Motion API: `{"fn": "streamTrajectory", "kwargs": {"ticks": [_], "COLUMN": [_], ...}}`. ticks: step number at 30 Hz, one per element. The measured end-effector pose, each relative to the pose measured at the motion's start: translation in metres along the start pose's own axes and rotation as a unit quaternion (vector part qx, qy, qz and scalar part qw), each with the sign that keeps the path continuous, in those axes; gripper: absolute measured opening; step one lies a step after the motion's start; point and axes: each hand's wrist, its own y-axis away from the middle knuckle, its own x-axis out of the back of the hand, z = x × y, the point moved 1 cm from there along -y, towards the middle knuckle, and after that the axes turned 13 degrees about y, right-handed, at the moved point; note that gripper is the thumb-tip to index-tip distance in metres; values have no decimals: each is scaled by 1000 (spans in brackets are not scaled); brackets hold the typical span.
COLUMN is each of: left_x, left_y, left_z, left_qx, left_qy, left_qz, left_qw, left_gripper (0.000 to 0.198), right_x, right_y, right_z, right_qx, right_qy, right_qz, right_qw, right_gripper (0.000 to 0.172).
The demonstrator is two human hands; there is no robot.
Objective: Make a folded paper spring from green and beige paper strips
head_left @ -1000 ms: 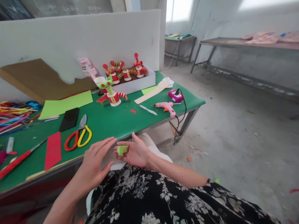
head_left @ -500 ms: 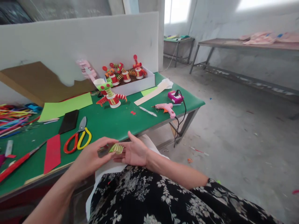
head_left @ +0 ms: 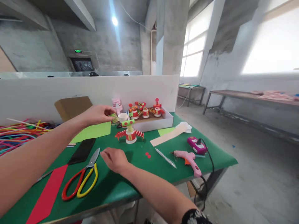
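Note:
My left hand (head_left: 99, 114) is raised over the back of the green table (head_left: 116, 183), its fingertips pinching a small pleated green paper piece (head_left: 114, 118) beside a white paper cup (head_left: 123, 117). Lower down, my right hand (head_left: 115, 159) is loosely curled above the table top; what its fingers hold, if anything, is hidden. Between the hands and a white box stands a paper figure (head_left: 130, 132) with a green head and red pleated arms. Scissors (head_left: 87, 174) with red and yellow handles lie left of my right hand.
The white box (head_left: 154, 123) holds several similar figures. At the right are a pink glue gun (head_left: 188, 158), a purple power block (head_left: 196, 145) and a white pen (head_left: 166, 158). A black phone (head_left: 82, 150), red paper (head_left: 49, 193) and colourful pipe cleaners (head_left: 21, 135) lie left.
The view has tilted up. My left hand has carried the green pleated piece from the lap to the back of the table. My right hand has moved over the table and its fingers have curled.

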Motion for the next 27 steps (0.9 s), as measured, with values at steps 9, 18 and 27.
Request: {"fn": "streamTrajectory", "kwargs": {"ticks": [9,18,27], "left_x": [-44,-62,-63], "left_y": [-69,-85,-88], "left_z": [-10,-25,-27], "left_qx": [-28,-33,-30], "left_qy": [-22,-56,-62], "left_qz": [-55,-76,-115], "left_qw": [998,995,991], "left_gripper": [40,43,52], "right_x": [-24,-23,-25], "right_y": [-8,-11,-12], "right_z": [27,26,28], "right_qx": [69,67,73], "right_qy": [69,95,74], "right_qz": [-36,-39,-29], "right_qw": [995,992,994], "right_gripper": [35,36,35]}}
